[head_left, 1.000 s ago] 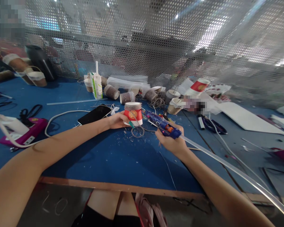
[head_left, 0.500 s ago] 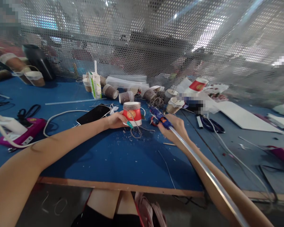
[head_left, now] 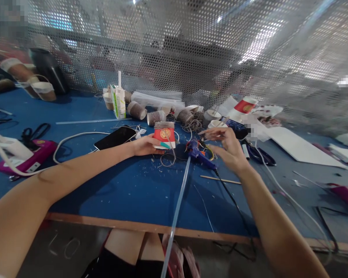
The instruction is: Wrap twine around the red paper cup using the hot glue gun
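My left hand point(head_left: 146, 145) is closed around a red and white paper cup point(head_left: 164, 136) whose upper part is wound with grey-brown cord. A loose end of the cord point(head_left: 174, 152) hangs down the cup's side and loops on the table. To the right of the cup lies a blue glue gun point(head_left: 197, 153) with a long clear glue stick point(head_left: 180, 200) reaching past the table's front edge. My right hand point(head_left: 227, 148) is apart from the glue gun, just right of it, fingers spread and holding nothing. Partly behind the glue gun show scissors point(head_left: 210, 153).
Behind the cup lie cord-wrapped cups point(head_left: 156, 117), a tangle of cord point(head_left: 193, 125) and a drink carton point(head_left: 118, 102). A phone point(head_left: 116, 138) and a purple power strip point(head_left: 42, 156) are on the left. A thin wooden stick point(head_left: 220, 179) lies on the right, near the gun's black cable point(head_left: 232, 199).
My right hand has let go of the glue gun and opened. The gun now rests on the table, its glue stick swung left toward the front edge. My left hand still holds the cup.
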Action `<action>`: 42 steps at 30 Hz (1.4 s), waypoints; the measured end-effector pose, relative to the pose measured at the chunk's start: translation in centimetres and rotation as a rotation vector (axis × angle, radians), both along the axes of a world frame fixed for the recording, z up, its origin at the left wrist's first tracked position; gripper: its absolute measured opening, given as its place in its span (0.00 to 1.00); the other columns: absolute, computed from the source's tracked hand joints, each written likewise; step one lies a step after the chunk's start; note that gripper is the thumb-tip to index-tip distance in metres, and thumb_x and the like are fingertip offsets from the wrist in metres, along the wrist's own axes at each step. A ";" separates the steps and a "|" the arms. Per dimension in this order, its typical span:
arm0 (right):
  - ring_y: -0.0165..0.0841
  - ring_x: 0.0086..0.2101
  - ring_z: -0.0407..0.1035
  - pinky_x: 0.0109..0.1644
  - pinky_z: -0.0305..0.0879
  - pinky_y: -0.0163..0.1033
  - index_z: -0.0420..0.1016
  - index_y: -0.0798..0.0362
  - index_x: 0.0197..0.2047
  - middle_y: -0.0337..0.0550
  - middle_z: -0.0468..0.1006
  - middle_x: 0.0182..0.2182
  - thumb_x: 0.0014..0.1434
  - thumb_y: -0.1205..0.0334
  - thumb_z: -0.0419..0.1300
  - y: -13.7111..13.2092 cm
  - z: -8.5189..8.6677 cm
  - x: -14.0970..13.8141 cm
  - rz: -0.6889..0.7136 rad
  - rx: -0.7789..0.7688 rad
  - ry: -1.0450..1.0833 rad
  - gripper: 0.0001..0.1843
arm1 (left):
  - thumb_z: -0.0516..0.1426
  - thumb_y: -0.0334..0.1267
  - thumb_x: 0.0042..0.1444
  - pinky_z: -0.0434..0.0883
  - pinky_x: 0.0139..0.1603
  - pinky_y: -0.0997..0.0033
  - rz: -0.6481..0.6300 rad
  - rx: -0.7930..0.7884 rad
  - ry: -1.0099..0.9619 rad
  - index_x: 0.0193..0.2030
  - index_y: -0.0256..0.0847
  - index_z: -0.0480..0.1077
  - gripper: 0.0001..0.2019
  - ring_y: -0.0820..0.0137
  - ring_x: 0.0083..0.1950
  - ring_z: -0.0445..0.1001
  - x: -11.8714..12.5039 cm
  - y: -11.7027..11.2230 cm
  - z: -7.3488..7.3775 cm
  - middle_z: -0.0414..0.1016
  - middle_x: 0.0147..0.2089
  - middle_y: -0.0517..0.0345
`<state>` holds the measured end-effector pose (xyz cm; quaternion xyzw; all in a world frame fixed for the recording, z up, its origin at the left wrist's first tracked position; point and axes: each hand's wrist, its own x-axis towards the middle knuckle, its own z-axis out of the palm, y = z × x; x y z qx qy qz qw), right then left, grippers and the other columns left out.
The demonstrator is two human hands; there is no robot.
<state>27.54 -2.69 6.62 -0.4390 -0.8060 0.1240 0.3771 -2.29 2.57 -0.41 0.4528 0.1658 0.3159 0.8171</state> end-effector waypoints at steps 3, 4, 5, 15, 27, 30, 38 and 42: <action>0.43 0.43 0.75 0.51 0.71 0.54 0.62 0.47 0.39 0.48 0.80 0.41 0.63 0.46 0.57 -1.2 -1.0 -2.9 0.006 -0.122 0.157 0.14 | 0.72 0.33 0.41 0.71 0.53 0.61 0.011 0.004 -0.007 0.46 0.38 0.78 0.22 0.67 0.45 0.78 0.0 0.1 -0.1 0.82 0.43 0.53; 0.43 0.43 0.75 0.50 0.71 0.55 0.62 0.47 0.40 0.49 0.80 0.41 0.62 0.44 0.59 -1.7 -1.4 -4.0 0.023 -0.174 0.137 0.17 | 0.72 0.34 0.40 0.71 0.53 0.61 0.014 0.004 -0.011 0.46 0.38 0.78 0.23 0.67 0.45 0.79 0.0 0.1 -0.2 0.82 0.43 0.54; 0.44 0.43 0.75 0.48 0.72 0.54 0.63 0.48 0.39 0.50 0.79 0.41 0.60 0.42 0.61 -2.1 -1.8 -4.9 0.058 -0.218 0.128 0.19 | 0.73 0.34 0.40 0.71 0.53 0.61 0.019 0.005 -0.017 0.45 0.39 0.78 0.23 0.67 0.44 0.79 0.0 0.1 -0.3 0.82 0.42 0.54; 0.27 0.19 0.63 0.25 0.59 0.37 0.59 0.47 0.43 0.29 0.72 0.20 0.58 0.47 0.68 -3.6 -1.0 -6.5 0.255 -0.565 0.528 0.23 | 0.70 0.34 0.42 0.71 0.55 0.59 0.017 -0.002 -0.004 0.46 0.38 0.77 0.21 0.65 0.45 0.78 -0.4 0.3 -0.5 0.82 0.42 0.53; 0.29 0.20 0.64 0.22 0.54 0.35 0.62 0.47 0.36 0.34 0.75 0.21 0.55 0.42 0.67 -1.9 -1.7 -5.5 -0.076 -0.331 0.564 0.22 | 0.67 0.49 0.37 0.69 0.39 0.69 -0.419 -0.058 -0.161 0.51 0.34 0.74 0.33 0.70 0.36 0.74 -0.9 0.2 0.3 0.82 0.47 0.48; 0.29 0.23 0.66 0.25 0.59 0.37 0.64 0.47 0.36 0.36 0.76 0.26 0.58 0.44 0.64 -2.2 -2.2 -5.3 -0.240 -0.074 0.429 0.18 | 0.66 0.53 0.39 0.68 0.37 0.69 -0.419 -0.090 -0.217 0.49 0.35 0.74 0.32 0.74 0.31 0.69 -1.0 0.3 0.3 0.82 0.43 0.49; 0.28 0.19 0.65 0.21 0.60 0.40 0.58 0.44 0.42 0.41 0.75 0.39 0.59 0.47 0.64 -3.7 -1.9 -5.9 -0.267 0.133 0.661 0.19 | 0.70 0.48 0.34 0.69 0.41 0.69 -0.358 -0.042 -0.023 0.49 0.36 0.75 0.32 0.67 0.40 0.76 -0.6 -0.1 0.3 0.82 0.44 0.49; 0.30 0.13 0.55 0.15 0.47 0.39 0.53 0.42 0.38 0.28 0.59 0.19 0.58 0.44 0.65 -1.7 -2.1 -3.5 -0.357 0.077 0.825 0.23 | 0.70 0.48 0.34 0.70 0.42 0.68 -0.266 -0.063 -0.129 0.49 0.37 0.74 0.33 0.70 0.37 0.75 -0.7 -0.4 0.8 0.82 0.44 0.52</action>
